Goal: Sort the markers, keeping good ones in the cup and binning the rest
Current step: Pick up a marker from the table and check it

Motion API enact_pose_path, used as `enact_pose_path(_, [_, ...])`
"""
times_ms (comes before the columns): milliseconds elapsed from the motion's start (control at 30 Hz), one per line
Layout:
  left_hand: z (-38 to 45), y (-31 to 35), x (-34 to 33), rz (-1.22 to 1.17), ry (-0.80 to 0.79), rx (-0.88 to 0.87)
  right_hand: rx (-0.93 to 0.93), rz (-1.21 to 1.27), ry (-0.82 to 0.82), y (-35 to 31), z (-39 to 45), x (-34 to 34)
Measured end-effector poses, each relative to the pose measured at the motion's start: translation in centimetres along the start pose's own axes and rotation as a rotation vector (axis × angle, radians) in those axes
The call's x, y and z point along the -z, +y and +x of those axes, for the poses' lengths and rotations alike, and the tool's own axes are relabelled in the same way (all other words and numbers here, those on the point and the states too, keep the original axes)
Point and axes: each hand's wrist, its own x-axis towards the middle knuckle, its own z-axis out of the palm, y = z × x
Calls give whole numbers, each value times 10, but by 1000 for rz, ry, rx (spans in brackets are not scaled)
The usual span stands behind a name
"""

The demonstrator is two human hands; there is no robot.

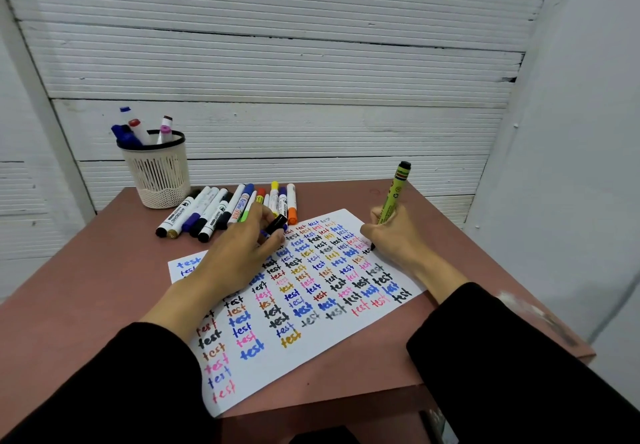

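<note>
While the cup [157,170] stands upper left on the table [104,287] with a few markers [138,128] poking out, a loose row of pens [228,211] lies just right of it; their labels are too small to read. Left hand [239,253] lies on the paper [311,350], fingers curled round a black cap [277,223]. Rows of "test" in many colours fill the sheet. Right hand [391,235] grips a green marker [394,194], tip on the paper's right edge.
</note>
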Motion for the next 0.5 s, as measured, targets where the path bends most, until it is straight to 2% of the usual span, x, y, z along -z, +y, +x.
enact_pose_path(267, [0, 1, 0, 7, -2, 5, 10, -2, 28, -2, -2, 1])
enact_pose_path(400, [0, -1, 0, 15, 5, 1, -61, 39, 36, -2, 0, 1])
enact_pose_path(500, [1, -1, 0, 20, -1, 0, -18, 8, 37, -3, -1, 1])
